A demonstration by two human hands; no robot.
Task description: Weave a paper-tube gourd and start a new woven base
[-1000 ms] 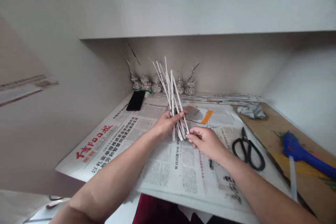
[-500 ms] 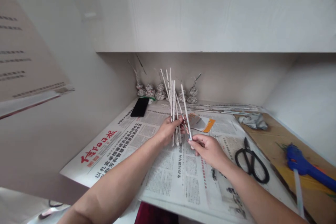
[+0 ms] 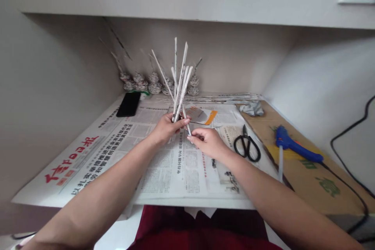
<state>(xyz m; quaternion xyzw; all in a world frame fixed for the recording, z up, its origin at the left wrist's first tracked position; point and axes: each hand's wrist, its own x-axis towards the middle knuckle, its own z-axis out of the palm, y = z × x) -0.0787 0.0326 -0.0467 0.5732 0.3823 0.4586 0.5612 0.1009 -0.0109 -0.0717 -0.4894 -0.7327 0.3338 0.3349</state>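
Above the newspaper-covered table, my left hand (image 3: 167, 129) is closed round a bundle of thin rolled-paper sticks (image 3: 182, 82). Their upper ends fan out at different heights. My right hand (image 3: 208, 141) pinches the lower end of a single paper stick (image 3: 188, 126) between thumb and fingertips. This stick slants up beside the bundle, close to the left fingers; its upper part is lost behind the other sticks. Beneath both hands lies the spread newspaper (image 3: 164, 172). A card with an orange edge (image 3: 211, 117) lies just beyond my right hand.
Black-handled scissors (image 3: 247, 146) lie to the right. A blue glue gun (image 3: 295, 146) with a cord rests on cardboard (image 3: 322, 199), near a crumpled cloth (image 3: 252, 108). At the back are several woven paper gourds (image 3: 154, 84), long paper sticks (image 3: 211, 98) and a black phone (image 3: 129, 104).
The view has tilted down and turned right. My right hand has brought its stick in against the bundle, where before it stood apart. The bundle's tops have spread wider.
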